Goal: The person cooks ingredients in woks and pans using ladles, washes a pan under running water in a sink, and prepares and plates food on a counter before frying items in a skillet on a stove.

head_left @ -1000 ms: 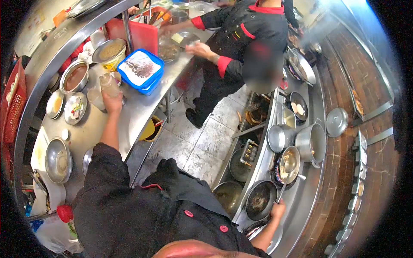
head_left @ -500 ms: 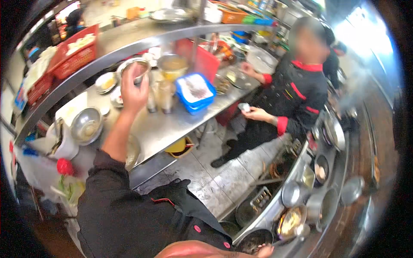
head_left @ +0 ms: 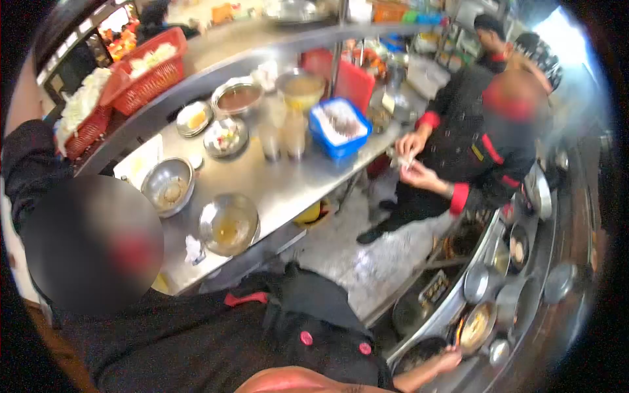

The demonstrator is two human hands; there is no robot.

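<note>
My right hand point(head_left: 449, 359) is low on the right, fingers closed round the handle of a ladle point(head_left: 499, 352). The ladle's bowl is beside a pan point(head_left: 478, 329) holding pale yellowish food, with an orange glow at the pan's left rim. A dark pan point(head_left: 421, 355) lies just above my right forearm. At the upper left edge my left forearm stretches upward beyond a black sleeve, near the red baskets; the hand itself lies outside the view.
On the steel counter point(head_left: 288, 190) stand metal bowls point(head_left: 229, 224), bottles point(head_left: 295, 137) and a blue container point(head_left: 339, 128). Red baskets point(head_left: 152, 77) sit on the shelf. A co-worker point(head_left: 458, 141) holds something small and pale in both hands; others stand behind. A blurred patch hides the lower left.
The view has swung left. My left hand, first at a bottle and then raised over the counter, has left the view. The ladle is out of the pan. The co-worker's hands have come together.
</note>
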